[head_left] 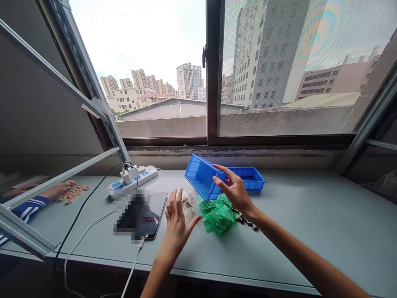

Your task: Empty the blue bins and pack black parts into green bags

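Observation:
My right hand (pixel 235 187) grips a blue plastic bin (pixel 201 176) by its side and holds it tilted over a heap of green plastic packets (pixel 218 215). With fingers spread, my left hand (pixel 178 219) hovers beside a clear plastic bag (pixel 188 207) that has small metal pieces in it. Behind the raised bin, a second blue bin (pixel 252 179) sits flat on the table. Several dark metal parts (pixel 246 221) lie just right of the green packets, partly hidden by my right hand and wrist.
A tablet (pixel 159 211) with a white cable (pixel 139 246) lies left of my left hand. Behind it stands a white power strip (pixel 145 176) with plugs and cords. At far left, beyond a metal frame (pixel 62 165), another person's hand (pixel 60 189) touches small tan pieces (pixel 72 193).

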The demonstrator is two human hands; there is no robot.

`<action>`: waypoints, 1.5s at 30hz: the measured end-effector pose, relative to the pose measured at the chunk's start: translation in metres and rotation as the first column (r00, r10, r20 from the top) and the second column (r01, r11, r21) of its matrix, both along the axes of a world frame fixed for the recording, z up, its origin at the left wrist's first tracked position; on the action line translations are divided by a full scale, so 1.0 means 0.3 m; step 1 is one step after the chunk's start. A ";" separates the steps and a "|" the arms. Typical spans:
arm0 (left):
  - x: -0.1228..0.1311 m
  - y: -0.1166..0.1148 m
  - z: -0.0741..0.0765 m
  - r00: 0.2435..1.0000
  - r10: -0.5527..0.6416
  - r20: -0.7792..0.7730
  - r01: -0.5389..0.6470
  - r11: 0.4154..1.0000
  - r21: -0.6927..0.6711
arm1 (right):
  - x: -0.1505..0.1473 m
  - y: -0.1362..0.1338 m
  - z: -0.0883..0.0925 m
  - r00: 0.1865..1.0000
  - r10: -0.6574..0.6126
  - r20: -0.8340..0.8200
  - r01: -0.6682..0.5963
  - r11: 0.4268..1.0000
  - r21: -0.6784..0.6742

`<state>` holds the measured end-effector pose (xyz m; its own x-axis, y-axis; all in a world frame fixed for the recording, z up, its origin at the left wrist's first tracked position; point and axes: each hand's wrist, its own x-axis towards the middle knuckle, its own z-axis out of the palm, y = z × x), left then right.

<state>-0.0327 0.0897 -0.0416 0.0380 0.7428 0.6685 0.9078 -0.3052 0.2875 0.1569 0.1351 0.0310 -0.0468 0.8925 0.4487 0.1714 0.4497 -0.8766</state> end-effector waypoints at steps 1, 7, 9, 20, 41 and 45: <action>0.021 -0.001 0.035 0.998 -0.044 -0.051 0.048 0.994 0.093 | 0.003 0.000 -0.004 0.998 0.040 -0.050 -0.043 0.998 -0.056; 0.128 -0.008 0.174 0.882 -0.313 -0.354 0.418 0.865 0.278 | 0.037 -0.005 -0.007 0.945 0.288 -0.153 -0.315 0.927 -0.203; 0.126 0.016 0.187 0.904 -0.247 -0.348 0.333 0.918 0.213 | 0.083 0.017 -0.020 0.959 0.284 -0.006 -0.282 0.949 -0.145; 0.038 0.308 0.292 0.906 0.107 -0.410 -0.205 0.958 -0.202 | 0.402 0.244 -0.278 0.624 -0.455 0.635 0.414 0.882 0.225; 0.001 0.340 0.155 0.931 0.060 -0.360 -0.195 0.916 -0.352 | 0.410 0.220 -0.304 0.637 -0.422 0.645 0.393 0.898 0.200; 0.061 0.304 0.167 0.972 0.037 -0.230 -0.091 0.970 -0.227 | 0.394 0.183 -0.244 0.614 -0.499 0.612 0.391 0.865 0.314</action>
<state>-0.0145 0.1809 0.0085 0.1132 0.8833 0.4550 0.9723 -0.1928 0.1324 0.2751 0.1900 -0.0422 0.0120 0.8163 0.5775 0.8823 0.2631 -0.3902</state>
